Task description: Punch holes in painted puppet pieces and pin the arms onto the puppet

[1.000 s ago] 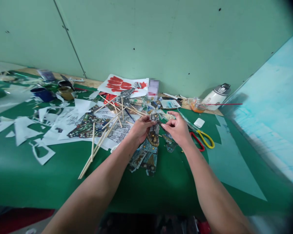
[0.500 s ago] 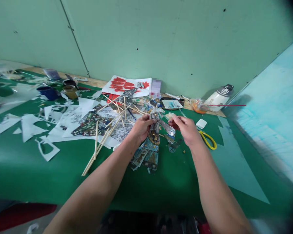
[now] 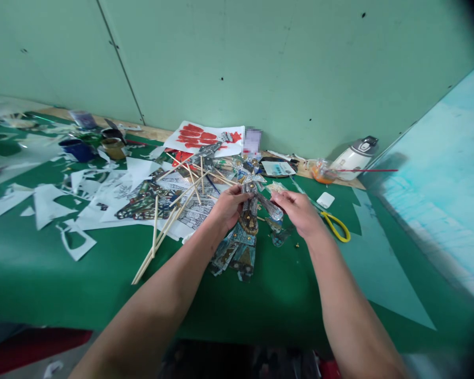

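Note:
A jointed puppet [image 3: 248, 223] of painted clear film, with small brass-coloured fasteners at its joints, hangs or lies over the green table in front of me. My left hand [image 3: 229, 204] pinches its upper body between thumb and fingers. On the other side, the fingers of my right hand [image 3: 298, 208] are closed at the end of the puppet's arm strip [image 3: 270, 206]; the fingertips partly hide the grip. Below the right hand lies a loose fastener [image 3: 297, 245]. Yellow-handled scissors [image 3: 337, 226] rest just right of that hand.
Thin wooden sticks [image 3: 164, 239] lie across printed drawings [image 3: 197, 210] to the left. Paper scraps [image 3: 77, 239] and paint pots [image 3: 77, 150] are farther left. At the back stand a red-painted sheet [image 3: 199, 138] and a white bottle [image 3: 355, 158]. A clear sheet [image 3: 379, 263] lies at right.
My right hand has moved slightly left, and its fingers now meet the end of the puppet's arm strip. My left hand keeps its pinch in the same spot.

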Tool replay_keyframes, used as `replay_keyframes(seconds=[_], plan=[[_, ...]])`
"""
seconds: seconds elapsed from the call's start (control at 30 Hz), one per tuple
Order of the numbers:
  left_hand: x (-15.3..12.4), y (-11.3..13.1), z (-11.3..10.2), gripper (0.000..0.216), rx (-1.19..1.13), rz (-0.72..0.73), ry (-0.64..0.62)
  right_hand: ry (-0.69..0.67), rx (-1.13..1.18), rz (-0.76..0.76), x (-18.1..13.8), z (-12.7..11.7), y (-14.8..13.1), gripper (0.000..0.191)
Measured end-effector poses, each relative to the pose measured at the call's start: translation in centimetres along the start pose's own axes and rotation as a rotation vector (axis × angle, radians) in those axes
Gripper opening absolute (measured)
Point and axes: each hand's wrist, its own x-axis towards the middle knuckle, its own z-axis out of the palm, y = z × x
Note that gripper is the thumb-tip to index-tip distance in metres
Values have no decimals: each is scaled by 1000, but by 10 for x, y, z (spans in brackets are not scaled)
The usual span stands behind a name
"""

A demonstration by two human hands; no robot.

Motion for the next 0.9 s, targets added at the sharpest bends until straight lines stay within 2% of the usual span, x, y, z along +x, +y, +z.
replay_keyframes(seconds=[0.27,0.5,0.67,0.9], plan=[[-1,-2,2,26,27,14,-7,-23,-14,-6,2,4,7,42],[-2,-3,2,26,54,24,-7,-68,-51,-45,0,10,6,28],[-3,-3,3,25,54,19,-40,-65,-18,-29,-2,14,1,24],[-4,-4,4,27,75,21,-42,-54,-21,-35,2,15,8,24]])
